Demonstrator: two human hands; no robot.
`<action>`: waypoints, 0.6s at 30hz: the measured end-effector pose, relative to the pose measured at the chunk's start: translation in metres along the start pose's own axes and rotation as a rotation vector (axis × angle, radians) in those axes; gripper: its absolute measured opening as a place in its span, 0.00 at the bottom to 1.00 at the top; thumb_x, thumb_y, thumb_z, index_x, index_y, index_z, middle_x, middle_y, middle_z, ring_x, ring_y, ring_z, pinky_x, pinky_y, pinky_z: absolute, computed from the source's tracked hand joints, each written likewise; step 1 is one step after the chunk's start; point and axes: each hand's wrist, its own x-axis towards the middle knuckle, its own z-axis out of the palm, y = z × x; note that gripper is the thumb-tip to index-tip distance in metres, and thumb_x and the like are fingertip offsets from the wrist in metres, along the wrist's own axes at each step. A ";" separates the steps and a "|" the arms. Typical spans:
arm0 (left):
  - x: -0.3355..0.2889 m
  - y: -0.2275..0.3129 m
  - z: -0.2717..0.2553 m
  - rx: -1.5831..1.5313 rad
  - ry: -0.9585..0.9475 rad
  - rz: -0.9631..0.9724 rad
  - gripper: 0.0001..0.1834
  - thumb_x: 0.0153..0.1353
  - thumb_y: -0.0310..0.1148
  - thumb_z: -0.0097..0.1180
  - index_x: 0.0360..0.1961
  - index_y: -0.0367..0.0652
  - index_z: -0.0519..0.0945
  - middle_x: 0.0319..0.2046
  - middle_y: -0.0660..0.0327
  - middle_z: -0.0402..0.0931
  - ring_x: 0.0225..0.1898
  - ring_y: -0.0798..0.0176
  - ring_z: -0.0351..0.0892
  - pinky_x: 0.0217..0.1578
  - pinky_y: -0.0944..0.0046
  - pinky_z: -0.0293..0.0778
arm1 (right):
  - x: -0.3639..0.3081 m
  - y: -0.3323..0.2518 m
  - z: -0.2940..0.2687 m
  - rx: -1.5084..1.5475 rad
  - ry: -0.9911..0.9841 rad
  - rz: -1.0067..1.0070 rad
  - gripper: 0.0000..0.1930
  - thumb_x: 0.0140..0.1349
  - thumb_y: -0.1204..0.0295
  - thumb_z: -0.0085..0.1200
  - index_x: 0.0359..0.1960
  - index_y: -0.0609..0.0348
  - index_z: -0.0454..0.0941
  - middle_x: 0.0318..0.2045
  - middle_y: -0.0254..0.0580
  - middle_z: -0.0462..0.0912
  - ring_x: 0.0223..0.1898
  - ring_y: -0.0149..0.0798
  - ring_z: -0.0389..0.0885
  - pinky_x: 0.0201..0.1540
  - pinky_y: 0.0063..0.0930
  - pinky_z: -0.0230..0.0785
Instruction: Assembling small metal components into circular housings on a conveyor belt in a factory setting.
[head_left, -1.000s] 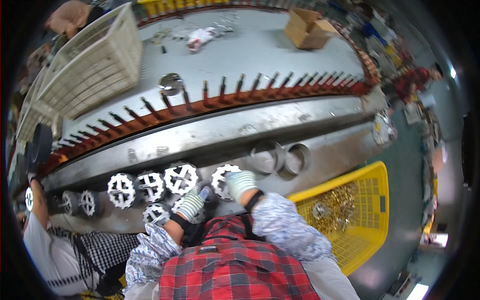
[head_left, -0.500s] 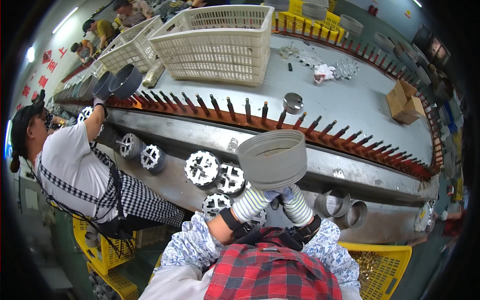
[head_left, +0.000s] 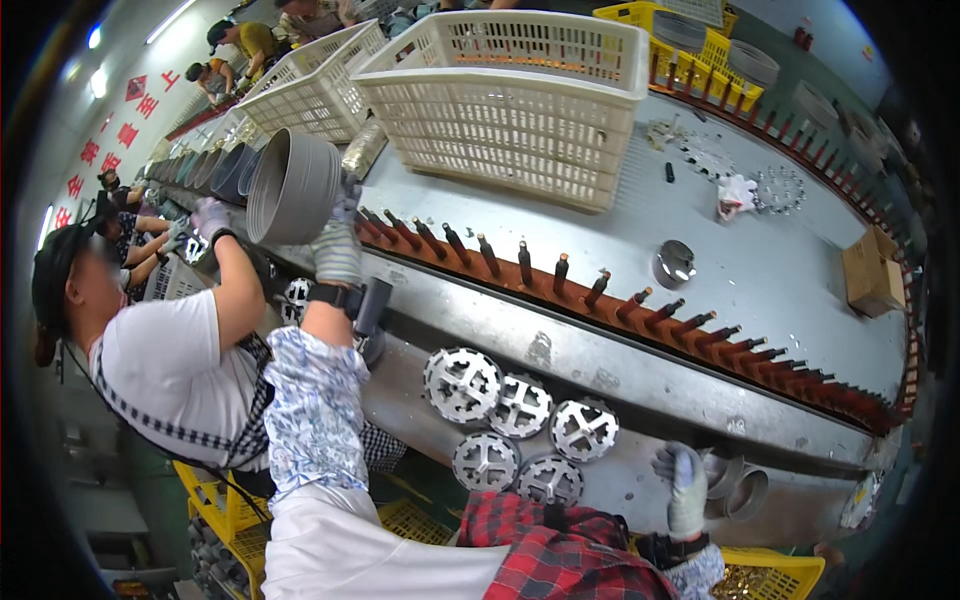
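Note:
My left hand [head_left: 340,240], in a striped glove, grips a ribbed grey cylinder [head_left: 294,188] by its side, tilted, above the left end of the row of upright dark pegs [head_left: 490,256]. My right hand [head_left: 686,488], gloved too, is empty, its fingers partly stretched out. It is beside two grey metal rings [head_left: 746,493] on the steel ledge [head_left: 625,485]. Between my arms several cylinders with white spoked tops [head_left: 462,386] stand grouped on that ledge.
Close on my left, a co-worker in a white shirt [head_left: 165,335] reaches toward the pegs. White crates [head_left: 505,125] stand on the table beyond, with a shiny round metal part [head_left: 674,264] and a cardboard box [head_left: 873,270] farther right. A yellow basket [head_left: 790,570] is below my right hand.
The grey cylinder has moved from in front of me to the far left with my left hand. My right hand has let go of it and moved right, toward the grey rings.

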 end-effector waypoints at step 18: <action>0.083 -0.154 -0.003 1.089 -0.235 0.405 0.15 0.54 0.32 0.51 0.43 0.41 0.79 0.41 0.45 0.79 0.41 0.46 0.80 0.33 0.54 0.79 | -0.024 -0.039 0.026 -0.097 0.113 0.024 0.16 0.68 0.65 0.49 0.51 0.61 0.75 0.46 0.44 0.79 0.49 0.39 0.77 0.52 0.34 0.71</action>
